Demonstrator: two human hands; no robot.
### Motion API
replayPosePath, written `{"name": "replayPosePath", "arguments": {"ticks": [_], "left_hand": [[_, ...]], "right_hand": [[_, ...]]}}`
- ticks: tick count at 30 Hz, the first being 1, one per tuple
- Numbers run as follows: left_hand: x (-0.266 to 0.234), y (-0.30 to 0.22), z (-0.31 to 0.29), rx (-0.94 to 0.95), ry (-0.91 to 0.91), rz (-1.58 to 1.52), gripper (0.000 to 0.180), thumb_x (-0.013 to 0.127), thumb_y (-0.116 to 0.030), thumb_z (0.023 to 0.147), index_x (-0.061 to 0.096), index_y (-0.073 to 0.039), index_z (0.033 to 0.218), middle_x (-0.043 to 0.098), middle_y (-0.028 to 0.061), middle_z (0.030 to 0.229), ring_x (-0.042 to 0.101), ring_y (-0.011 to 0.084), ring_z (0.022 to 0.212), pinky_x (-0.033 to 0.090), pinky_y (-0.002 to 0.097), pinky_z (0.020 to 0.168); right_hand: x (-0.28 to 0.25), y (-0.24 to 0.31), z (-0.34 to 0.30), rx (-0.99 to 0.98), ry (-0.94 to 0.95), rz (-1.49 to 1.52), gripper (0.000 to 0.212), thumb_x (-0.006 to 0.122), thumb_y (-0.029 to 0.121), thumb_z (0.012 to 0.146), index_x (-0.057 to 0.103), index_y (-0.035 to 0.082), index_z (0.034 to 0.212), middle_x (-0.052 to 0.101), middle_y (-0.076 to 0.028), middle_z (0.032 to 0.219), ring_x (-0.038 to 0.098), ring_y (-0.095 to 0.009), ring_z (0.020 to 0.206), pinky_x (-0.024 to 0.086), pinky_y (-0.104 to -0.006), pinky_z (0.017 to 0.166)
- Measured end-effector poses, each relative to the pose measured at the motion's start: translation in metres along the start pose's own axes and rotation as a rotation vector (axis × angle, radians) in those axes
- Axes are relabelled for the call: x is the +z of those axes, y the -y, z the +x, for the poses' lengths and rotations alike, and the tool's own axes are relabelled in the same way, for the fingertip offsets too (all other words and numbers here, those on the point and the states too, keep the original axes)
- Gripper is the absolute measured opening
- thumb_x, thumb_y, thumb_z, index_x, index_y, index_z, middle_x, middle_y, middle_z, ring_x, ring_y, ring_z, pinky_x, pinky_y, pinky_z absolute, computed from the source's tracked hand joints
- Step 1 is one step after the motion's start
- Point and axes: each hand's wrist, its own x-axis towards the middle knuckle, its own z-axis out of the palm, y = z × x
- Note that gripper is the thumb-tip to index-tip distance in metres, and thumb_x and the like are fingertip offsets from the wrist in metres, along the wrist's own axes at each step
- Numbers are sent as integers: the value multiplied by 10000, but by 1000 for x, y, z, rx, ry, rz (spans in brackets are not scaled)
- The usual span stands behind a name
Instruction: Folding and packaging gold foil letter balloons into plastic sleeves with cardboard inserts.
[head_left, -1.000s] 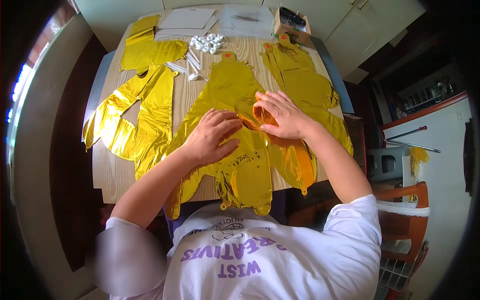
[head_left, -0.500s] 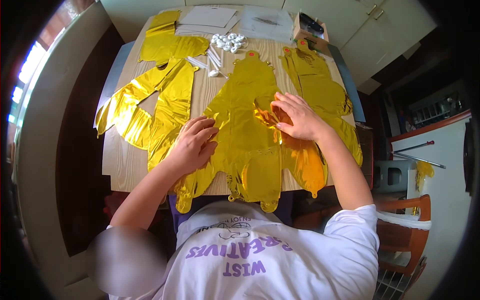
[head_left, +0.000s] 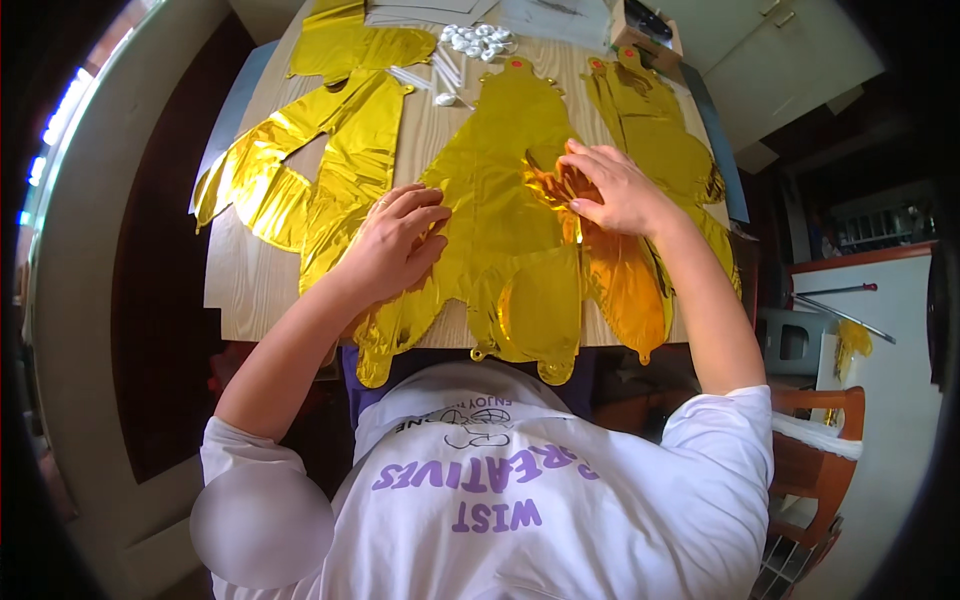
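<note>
A flat gold foil balloon (head_left: 500, 190) with several rounded lobes lies in front of me, its lower lobes hanging over the table's near edge. My left hand (head_left: 402, 238) rests on its left side, fingers loosely bent and nothing gripped. At its right side my right hand (head_left: 625, 195) pinches a crumpled fold of the foil between thumb and fingers. Below that hand, one lobe (head_left: 628, 295) shows a more orange sheen. The fingertips partly hide the fold.
More flat gold foil balloons lie left (head_left: 350, 150), far left (head_left: 365, 50) and right (head_left: 655, 140) on the wooden table (head_left: 250, 300). Beyond the middle are white ribbon rolls (head_left: 478, 42) and white tubes (head_left: 447, 70). An open box (head_left: 645, 35) stands at the back right.
The whole scene sits higher in the picture as the view has tilted. Both hands keep nearly the same places on the foil balloon, the right one still at the crumpled fold.
</note>
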Motion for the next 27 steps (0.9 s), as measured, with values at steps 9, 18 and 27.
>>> {"name": "replayPosePath", "arguments": {"ticks": [9, 18, 27], "left_hand": [[-10, -30, 38, 127, -68, 6, 381, 738, -268, 869, 663, -51, 1173, 602, 167, 1236, 568, 382, 1156, 457, 499, 1002], [49, -31, 66, 228, 164, 126, 835, 715, -608, 802, 504, -123, 1447, 460, 168, 1494, 372, 394, 1434, 253, 560, 1204], [48, -32, 66, 171, 192, 85, 818, 707, -606, 800, 519, -124, 1434, 453, 156, 1511, 350, 384, 1453, 227, 555, 1222]], "right_hand": [[-5, 8, 1, 35, 36, -34, 640, 703, 307, 908, 459, 132, 1473, 352, -107, 1626, 329, -321, 1469, 289, -425, 1225], [-3, 3, 3, 15, 57, -78, 705, 638, 424, 916, 415, 142, 1523, 313, -103, 1647, 301, -326, 1484, 248, -438, 1241], [-16, 47, -110, 438, -502, 122, 377, 724, 398, 905, 653, 49, 1030, 686, -156, 982, 668, -350, 954, 528, -435, 814]]}}
